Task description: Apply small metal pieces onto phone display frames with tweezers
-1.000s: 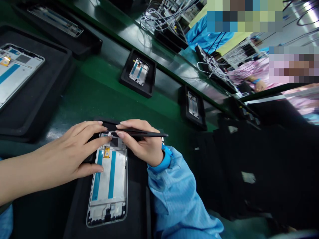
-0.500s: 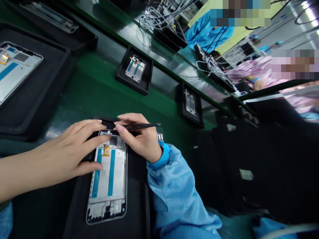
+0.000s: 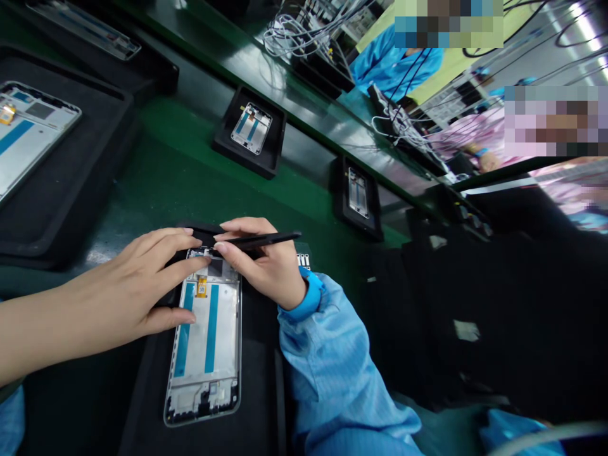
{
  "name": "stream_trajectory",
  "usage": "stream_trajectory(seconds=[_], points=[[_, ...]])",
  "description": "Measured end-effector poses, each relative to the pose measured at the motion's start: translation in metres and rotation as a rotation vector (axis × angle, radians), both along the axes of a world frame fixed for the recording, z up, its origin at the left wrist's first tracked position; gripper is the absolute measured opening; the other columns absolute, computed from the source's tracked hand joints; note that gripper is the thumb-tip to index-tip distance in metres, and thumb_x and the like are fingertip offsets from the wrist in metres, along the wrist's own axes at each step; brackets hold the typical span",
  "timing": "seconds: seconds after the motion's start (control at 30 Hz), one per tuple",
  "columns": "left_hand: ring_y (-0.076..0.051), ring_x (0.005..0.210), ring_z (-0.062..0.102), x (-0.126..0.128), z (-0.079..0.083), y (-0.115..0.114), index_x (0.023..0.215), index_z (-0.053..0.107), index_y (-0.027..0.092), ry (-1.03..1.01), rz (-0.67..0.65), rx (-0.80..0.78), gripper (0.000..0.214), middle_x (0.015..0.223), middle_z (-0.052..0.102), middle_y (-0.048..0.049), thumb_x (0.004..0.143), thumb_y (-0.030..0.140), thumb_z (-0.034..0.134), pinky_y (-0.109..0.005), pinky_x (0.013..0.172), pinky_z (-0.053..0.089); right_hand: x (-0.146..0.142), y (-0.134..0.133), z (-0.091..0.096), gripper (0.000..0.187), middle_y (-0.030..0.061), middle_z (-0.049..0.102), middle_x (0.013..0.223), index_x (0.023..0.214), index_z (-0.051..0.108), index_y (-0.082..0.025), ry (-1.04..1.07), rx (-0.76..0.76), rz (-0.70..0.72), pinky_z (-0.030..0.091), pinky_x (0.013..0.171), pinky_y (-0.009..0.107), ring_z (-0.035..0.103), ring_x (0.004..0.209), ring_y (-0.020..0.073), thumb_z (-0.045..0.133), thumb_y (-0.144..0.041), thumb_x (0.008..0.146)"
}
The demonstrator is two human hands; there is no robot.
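Observation:
A silver phone frame [image 3: 225,335] with blue strips and an orange flex cable lies in a black tray [image 3: 259,386] in front of me. My left hand [image 3: 152,272] rests on its upper left part, fingers spread, thumb on the left edge and a fingertip near the top. In my right hand [image 3: 266,263] are black tweezers [image 3: 275,239], pinched between thumb and fingers over the frame's top edge. Their tips are hidden by my fingers. Beside the right wrist, partly covered, lies a sheet with small white pieces [image 3: 303,260].
Further black trays with phone frames stand at the left [image 3: 99,209], at the back [image 3: 280,149] and back right [image 3: 375,221]. A dark stack [image 3: 498,304] fills the right side. Cables [image 3: 294,38] hang beyond the metal rail. Two people sit across the line.
The whole view has shifted slightly. The tweezers' back end sits a little lower and looks wider, as if turned slightly in my right hand. My left hand stays in place on the frame.

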State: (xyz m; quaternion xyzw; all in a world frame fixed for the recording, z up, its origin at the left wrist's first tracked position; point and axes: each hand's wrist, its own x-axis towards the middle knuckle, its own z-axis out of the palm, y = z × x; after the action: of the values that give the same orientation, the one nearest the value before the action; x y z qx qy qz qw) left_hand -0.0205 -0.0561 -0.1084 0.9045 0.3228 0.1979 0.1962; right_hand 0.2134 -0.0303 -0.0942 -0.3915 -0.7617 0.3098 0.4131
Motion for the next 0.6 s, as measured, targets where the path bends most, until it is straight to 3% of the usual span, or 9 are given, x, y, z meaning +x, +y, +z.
stream_trajectory(seconds=[0.6], points=[[-0.035, 0.140, 0.039, -0.0004, 0.0008, -0.0003, 0.134, 0.055, 0.024, -0.001, -0.003, 0.016, 0.048, 0.138, 0.053, -0.0128, 0.092, 0.048, 0.059, -0.058, 0.110, 0.044, -0.0004, 0.0009, 0.0012, 0.014, 0.0029, 0.076, 0.099, 0.101, 0.069, -0.022, -0.087, 0.132, 0.009, 0.061, 0.083, 0.028, 0.074, 0.091, 0.0162, 0.068, -0.033, 0.091]])
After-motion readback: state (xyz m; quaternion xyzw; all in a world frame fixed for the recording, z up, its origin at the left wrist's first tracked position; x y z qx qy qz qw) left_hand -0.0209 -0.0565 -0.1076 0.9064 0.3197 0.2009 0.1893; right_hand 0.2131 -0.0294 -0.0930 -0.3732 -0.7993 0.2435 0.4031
